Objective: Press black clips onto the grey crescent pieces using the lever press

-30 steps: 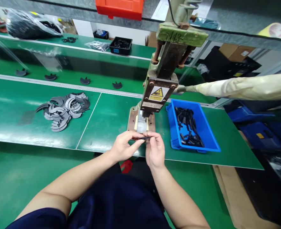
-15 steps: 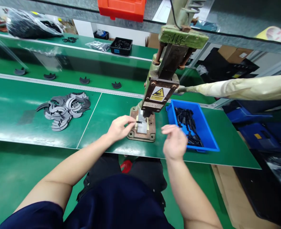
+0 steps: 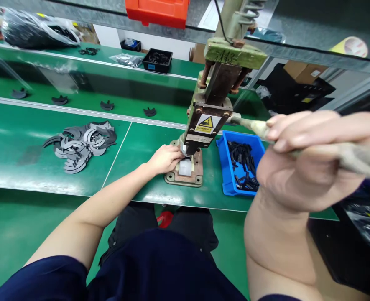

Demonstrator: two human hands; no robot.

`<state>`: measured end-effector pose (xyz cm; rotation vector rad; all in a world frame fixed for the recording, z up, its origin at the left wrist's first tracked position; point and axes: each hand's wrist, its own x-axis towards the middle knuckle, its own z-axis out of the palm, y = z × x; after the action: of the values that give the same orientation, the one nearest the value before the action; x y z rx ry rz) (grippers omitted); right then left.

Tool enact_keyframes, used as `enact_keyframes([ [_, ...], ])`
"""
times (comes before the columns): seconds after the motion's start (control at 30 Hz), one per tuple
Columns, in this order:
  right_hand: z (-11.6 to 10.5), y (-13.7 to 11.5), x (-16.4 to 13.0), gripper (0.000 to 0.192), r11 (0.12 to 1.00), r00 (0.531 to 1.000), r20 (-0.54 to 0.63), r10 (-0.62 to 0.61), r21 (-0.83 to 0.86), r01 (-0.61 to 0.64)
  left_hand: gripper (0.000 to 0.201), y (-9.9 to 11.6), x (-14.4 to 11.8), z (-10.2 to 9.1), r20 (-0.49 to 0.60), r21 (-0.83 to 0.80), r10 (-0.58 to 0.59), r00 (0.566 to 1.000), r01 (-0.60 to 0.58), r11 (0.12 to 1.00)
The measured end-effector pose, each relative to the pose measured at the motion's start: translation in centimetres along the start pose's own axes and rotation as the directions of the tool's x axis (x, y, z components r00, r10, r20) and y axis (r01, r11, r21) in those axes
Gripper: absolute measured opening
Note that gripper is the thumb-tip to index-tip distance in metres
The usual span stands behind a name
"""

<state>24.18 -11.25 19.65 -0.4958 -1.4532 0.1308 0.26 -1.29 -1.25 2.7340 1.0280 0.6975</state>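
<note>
An arbor press [image 3: 208, 104] with a yellow warning label stands before me on the green table. My right hand [image 3: 316, 159] is wrapped round its long, cloth-covered lever [image 3: 255, 126]. At the base plate [image 3: 197, 171], my left hand [image 3: 166, 159] pinches a small black part [image 3: 187, 158] under the ram; fingers and ram hide most of it. A pale plate [image 3: 185, 168] lies on the base just in front of the fingertips. Beside the press, a blue bin [image 3: 230, 188] holds many small black plastic pieces [image 3: 243, 156], partly covered by my right hand.
Grey curved parts [image 3: 78, 146] lie in a pile on the left. Single curved pieces [image 3: 106, 105] are spaced along the green strip behind the table. A black tray [image 3: 157, 61] stands on the back ledge, and an orange bin [image 3: 157, 12] sits overhead.
My right hand has moved from beside the blue bin up and right onto the lever and closed round it. My left hand has shifted slightly further in under the ram.
</note>
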Motion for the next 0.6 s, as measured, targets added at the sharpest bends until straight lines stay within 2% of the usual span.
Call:
enact_keyframes([
  [0.1, -0.4, -0.4, -4.0, 0.041, 0.997, 1.000, -0.007, 0.023, -0.075, -0.023, 0.027, 0.1, 0.1, -0.4, 0.014, 0.006, 0.008, 1.000, -0.008, 1.000],
  [0.2, -1.2, -0.7, -8.3, 0.029, 0.978, 0.998, 0.021, 0.061, -0.199, -0.056, 0.029, 0.2, 0.1, -0.5, 0.013, -0.001, 0.009, 1.000, -0.009, 1.000],
  [0.3, -1.9, 0.0, -11.5, 0.019, 0.967, 0.997, 0.020, 0.075, -0.246, -0.067, 0.028, 0.5, 0.1, -0.5, 0.007, -0.013, -0.010, 1.000, 0.010, 1.000],
  [0.47, -1.7, 2.1, -13.4, 0.029, 0.966, 0.997, -0.079, -0.024, -0.259, 0.003, 0.031, 0.5, -1.2, -0.9, -0.008, -0.074, -0.055, 0.998, 0.055, 0.996],
  [0.53, -1.4, 2.7, -13.5, 0.035, 0.965, 0.990, -0.126, -0.061, -0.261, 0.026, 0.032, -0.7, -2.9, -1.7, -0.013, -0.070, -0.121, 0.993, 0.120, 0.990],
  [0.6, -1.1, 3.2, -13.5, 0.039, 0.967, 0.981, -0.172, -0.089, -0.253, 0.044, 0.033, -2.9, -5.2, -3.0, -0.037, -0.026, -0.224, 0.974, 0.224, 0.974],
])
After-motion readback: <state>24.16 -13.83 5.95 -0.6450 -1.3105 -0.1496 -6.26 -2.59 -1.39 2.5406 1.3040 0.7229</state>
